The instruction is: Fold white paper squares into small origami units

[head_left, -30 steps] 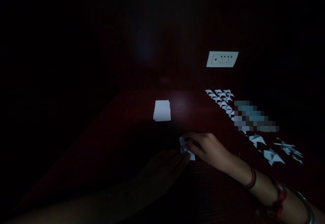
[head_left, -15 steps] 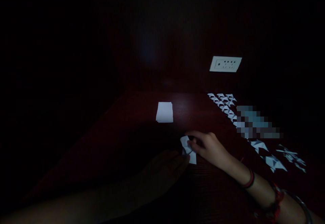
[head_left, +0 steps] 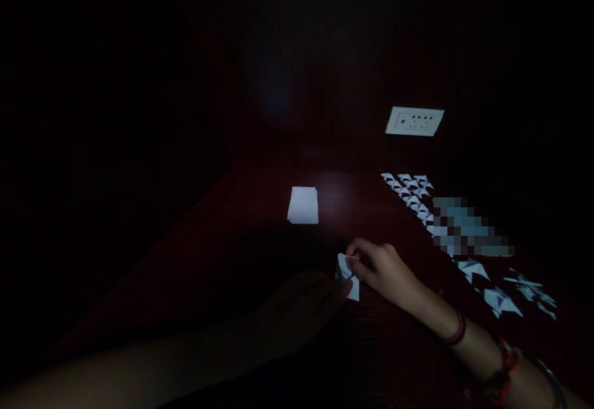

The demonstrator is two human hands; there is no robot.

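A small white sheet of paper point(head_left: 353, 290), partly folded, lies on the dark red table in front of me. At its upper right edge, my right hand point(head_left: 383, 270) pinches the paper between thumb and fingers. My left hand point(head_left: 310, 301), deep in shadow, holds the lower left of the sheet with its thumb on top; its other fingers barely show. Beyond the hands lies a stack of white paper sheets point(head_left: 303, 205). To the right, folded white paper pieces point(head_left: 420, 211) sit in rows, with larger folded pieces point(head_left: 501, 302) nearer to me.
A pixelated bluish object point(head_left: 468, 223) lies by the folded rows. Thin white paper scraps point(head_left: 531, 288) are at the right. A white wall socket point(head_left: 414, 121) is mounted on the dark wall behind the table point(head_left: 208, 229). Much of the surroundings is too dark to make out.
The sheet's upper part has been bent further over, and my right fingers have drawn in closer on it. My left thumb has shifted slightly right. The whole view has moved slightly.
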